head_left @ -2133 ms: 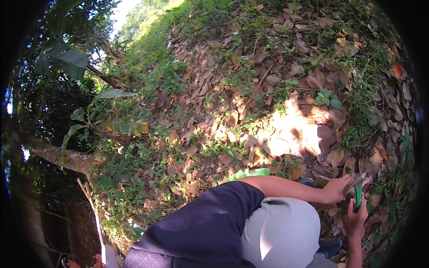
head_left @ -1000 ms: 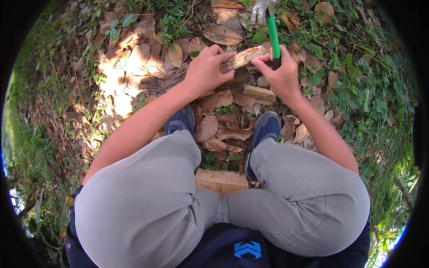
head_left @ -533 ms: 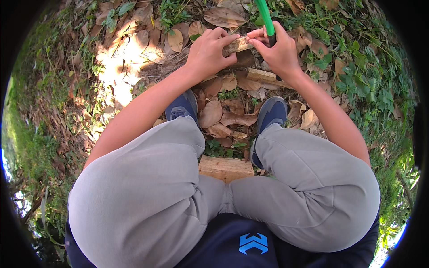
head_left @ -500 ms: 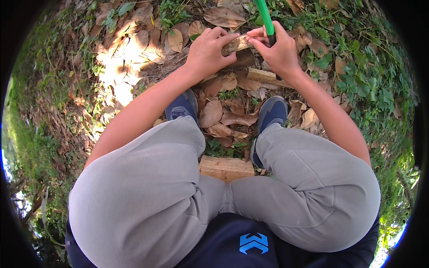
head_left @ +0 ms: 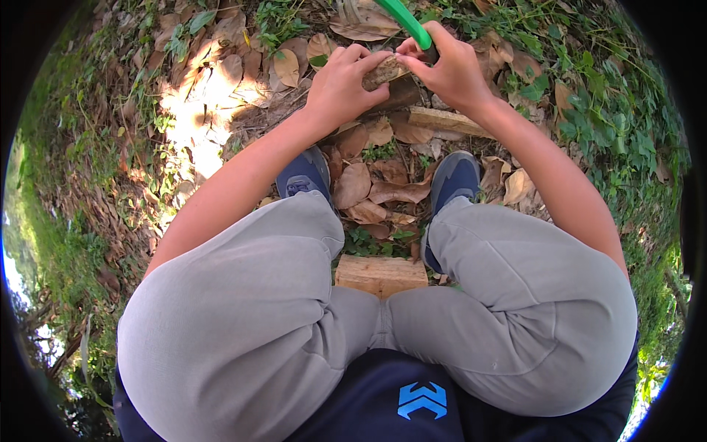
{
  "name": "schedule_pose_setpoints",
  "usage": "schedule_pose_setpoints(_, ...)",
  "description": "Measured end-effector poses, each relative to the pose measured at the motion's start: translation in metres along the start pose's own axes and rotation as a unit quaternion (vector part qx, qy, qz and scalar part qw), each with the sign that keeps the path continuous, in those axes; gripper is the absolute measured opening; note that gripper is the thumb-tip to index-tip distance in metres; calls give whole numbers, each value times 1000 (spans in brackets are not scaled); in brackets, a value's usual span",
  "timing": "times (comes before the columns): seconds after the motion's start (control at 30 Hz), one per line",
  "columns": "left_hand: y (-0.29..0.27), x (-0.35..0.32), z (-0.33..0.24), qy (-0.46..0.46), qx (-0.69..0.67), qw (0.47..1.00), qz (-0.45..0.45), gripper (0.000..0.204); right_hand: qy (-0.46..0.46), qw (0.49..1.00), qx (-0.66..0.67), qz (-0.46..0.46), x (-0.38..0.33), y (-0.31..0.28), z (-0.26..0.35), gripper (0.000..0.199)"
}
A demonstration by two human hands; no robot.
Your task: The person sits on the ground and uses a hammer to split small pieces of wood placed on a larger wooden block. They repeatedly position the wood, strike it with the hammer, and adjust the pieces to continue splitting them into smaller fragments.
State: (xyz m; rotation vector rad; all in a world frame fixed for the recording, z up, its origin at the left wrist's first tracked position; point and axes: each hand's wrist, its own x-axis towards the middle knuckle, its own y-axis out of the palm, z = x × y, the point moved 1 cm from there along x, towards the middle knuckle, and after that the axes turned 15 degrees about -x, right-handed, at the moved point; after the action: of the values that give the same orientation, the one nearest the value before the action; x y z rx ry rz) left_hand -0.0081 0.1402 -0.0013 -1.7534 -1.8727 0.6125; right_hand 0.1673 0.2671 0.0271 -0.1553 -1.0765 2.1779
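Observation:
My left hand (head_left: 340, 87) is closed on a short, rough piece of wood (head_left: 383, 74), gripping it between the thumb and fingers. Close on its right, my right hand (head_left: 455, 74) is wrapped round the dark grip of a tool with a curved green frame (head_left: 406, 20). The frame runs out of view at the top, so its kind cannot be told. My right thumb and fingertips meet at the far end of the wood, near my left fingertips. Whether they pinch anything small there is too fine to see.
A pale wooden strip (head_left: 451, 121) lies on dry leaves below my right hand. Between my knees is a sawn wooden block (head_left: 381, 274). My blue shoes (head_left: 303, 175) stand on either side of the leaf litter. Green plants (head_left: 600, 121) grow at the right.
My right hand has moved slightly left and up, closer to my left fingertips. The green frame has tilted further to the left. My left hand stays on the wood.

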Motion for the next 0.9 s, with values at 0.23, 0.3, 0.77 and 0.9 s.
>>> schedule_pose_setpoints(0.23, -2, 1, -3, 10, 2, 1000, 6, 53, -21, 1000, -2, -4, 1, 0, 5, 25)
schedule_pose_setpoints(0.3, -2, 3, -5, 40, -2, 999, -23, 54, -34, 999, -3, -14, 2, 0, 5, 26)
schedule_pose_setpoints(0.77, 11, 13, -9, 78, -120, 977, -158, 32, -66, 996, -52, -22, 3, 6, 0, 26)
schedule_pose_setpoints(0.9, 10, 12, -11, 81, -89, 981, -153, 31, -60, 996, -67, -14, 2, 6, -2, 29)
